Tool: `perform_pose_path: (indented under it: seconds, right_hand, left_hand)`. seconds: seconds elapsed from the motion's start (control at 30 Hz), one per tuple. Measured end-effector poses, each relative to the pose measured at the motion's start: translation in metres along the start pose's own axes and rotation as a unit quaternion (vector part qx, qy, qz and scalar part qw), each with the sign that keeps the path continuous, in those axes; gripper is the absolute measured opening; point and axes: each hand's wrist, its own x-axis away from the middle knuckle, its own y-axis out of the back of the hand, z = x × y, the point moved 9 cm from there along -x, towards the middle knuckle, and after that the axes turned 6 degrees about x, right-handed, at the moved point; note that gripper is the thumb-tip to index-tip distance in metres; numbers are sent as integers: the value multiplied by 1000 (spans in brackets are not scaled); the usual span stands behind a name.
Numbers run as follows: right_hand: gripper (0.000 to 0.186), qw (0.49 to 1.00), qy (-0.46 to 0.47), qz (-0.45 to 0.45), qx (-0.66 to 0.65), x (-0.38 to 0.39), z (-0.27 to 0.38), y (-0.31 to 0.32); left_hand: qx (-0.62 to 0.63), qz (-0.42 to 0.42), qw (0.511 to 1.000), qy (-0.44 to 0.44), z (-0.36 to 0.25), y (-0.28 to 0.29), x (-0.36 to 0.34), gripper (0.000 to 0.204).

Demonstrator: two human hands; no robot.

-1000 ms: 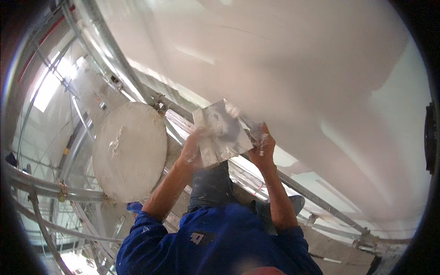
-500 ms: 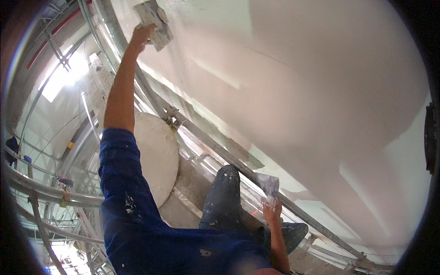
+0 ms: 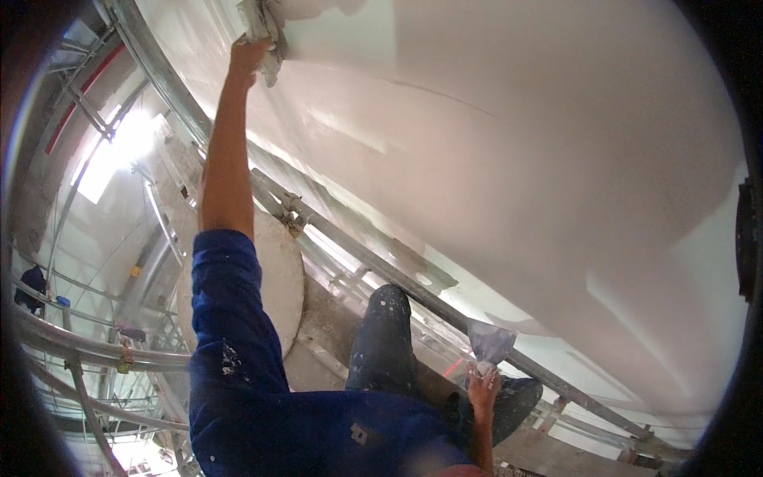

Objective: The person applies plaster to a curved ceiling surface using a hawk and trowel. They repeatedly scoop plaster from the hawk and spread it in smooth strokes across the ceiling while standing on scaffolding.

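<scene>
Far left: metal scaffold pipes (image 3: 159, 360), bright light patch (image 3: 111, 163) above them

Next, blue sleeve (image 3: 230, 310) with white splatter, arm stretched up and away

Left hand (image 3: 250, 57) at upper left, fingers closed round a wide trowel (image 3: 266, 36); trowel is caked with pale filler and looks to be against the wall (image 3: 556, 143), top of it runs near the picture edge

Round board (image 3: 278, 278) sits behind the sleeve, partly hidden

Centre: bent knee (image 3: 385, 338) in dark, spotted trousers, near the long rail (image 3: 429, 300)

Right hand (image 3: 482, 388) low, right of the knee, gripping a scraper (image 3: 493, 342), blade up, overlapping the rail in view; can't tell if they touch

Wall fills the right, patchy pinkish and pale green
</scene>
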Motion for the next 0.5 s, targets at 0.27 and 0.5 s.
perform_pose_path:
  seconds: [0.27, 0.5]
  right_hand:
    - [40, 995, -10, -99, 2, 31, -20, -9]
    - [44, 982, -68, -171, 41, 64, -35, 14]
  left_hand:
    - [-118, -47, 989, -81, -92, -126, 103, 25]
    - [-307, -119, 916, -232, -201, -304, 262, 41]
